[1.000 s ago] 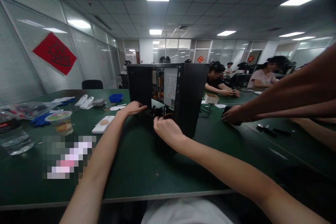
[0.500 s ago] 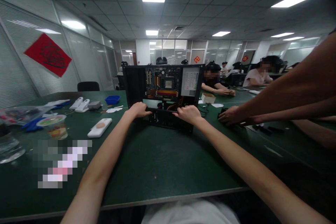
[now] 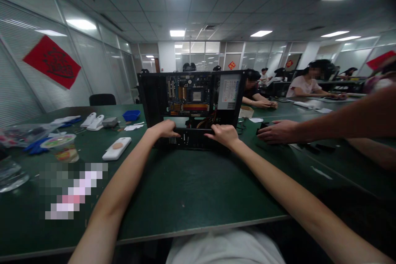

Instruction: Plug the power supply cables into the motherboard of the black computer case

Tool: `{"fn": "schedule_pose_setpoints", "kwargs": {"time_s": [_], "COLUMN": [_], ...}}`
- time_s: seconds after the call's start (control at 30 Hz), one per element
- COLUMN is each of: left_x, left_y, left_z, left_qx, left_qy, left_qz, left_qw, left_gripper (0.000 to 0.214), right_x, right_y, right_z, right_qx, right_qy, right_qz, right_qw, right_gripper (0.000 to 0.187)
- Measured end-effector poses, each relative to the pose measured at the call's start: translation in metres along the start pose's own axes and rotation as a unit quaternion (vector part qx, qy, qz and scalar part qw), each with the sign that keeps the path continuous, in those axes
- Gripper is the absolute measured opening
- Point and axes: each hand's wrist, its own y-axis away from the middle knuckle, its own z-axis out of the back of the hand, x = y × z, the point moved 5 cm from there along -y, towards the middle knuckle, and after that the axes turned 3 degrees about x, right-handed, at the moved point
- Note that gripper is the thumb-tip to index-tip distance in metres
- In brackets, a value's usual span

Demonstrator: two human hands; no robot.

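An opened black computer case (image 3: 198, 139) stands on the green table in front of me. Its inside faces me, showing a motherboard (image 3: 189, 94) and, at the upper right, a power supply (image 3: 228, 94) with a white label. Loose cables (image 3: 206, 123) hang below the power supply. My left hand (image 3: 163, 129) is closed over the near edge of the case, left of its middle. On the same edge, farther right, my right hand (image 3: 225, 134) grips with the fingers curled over. The fingertips of both hands are partly hidden behind the edge.
On the left lie a white power bank (image 3: 116, 148), a plastic cup (image 3: 63, 148), a blue tray (image 3: 131, 115) and a clear bag (image 3: 24, 133). At the right, another person's hand (image 3: 278, 132) holds a black part close to the case. More people sit farther back.
The case has turned slightly and sits a little nearer and squarer to me, both hands still on its edge. The person at the right has shifted back.
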Motion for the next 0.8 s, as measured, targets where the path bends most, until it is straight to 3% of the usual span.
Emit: {"fn": "schedule_pose_setpoints", "kwargs": {"time_s": [0.2,0.43,0.67,0.8], "left_x": [-0.015,-0.019,-0.032,-0.037], "left_y": [-0.003,0.003,0.014,0.02], "left_z": [-0.001,0.002,0.009,0.015], "left_qx": [-0.003,0.041,0.096,0.115], "left_qy": [0.014,0.008,0.025,0.032], "left_qz": [-0.04,-0.047,-0.044,-0.031], "left_qw": [0.999,0.998,0.994,0.992], "left_gripper": [0.049,0.048,0.047,0.045], "right_x": [-0.025,-0.026,-0.027,-0.022], "right_y": [-0.003,-0.002,0.006,0.007], "right_z": [-0.012,-0.01,0.0,0.015], "right_qx": [-0.028,-0.071,-0.02,0.043], "right_qy": [-0.009,-0.028,-0.029,-0.02], "right_qz": [0.011,0.034,0.018,0.009], "right_qw": [1.0,0.997,0.999,0.999], "right_gripper": [0.066,0.06,0.064,0.065]}}
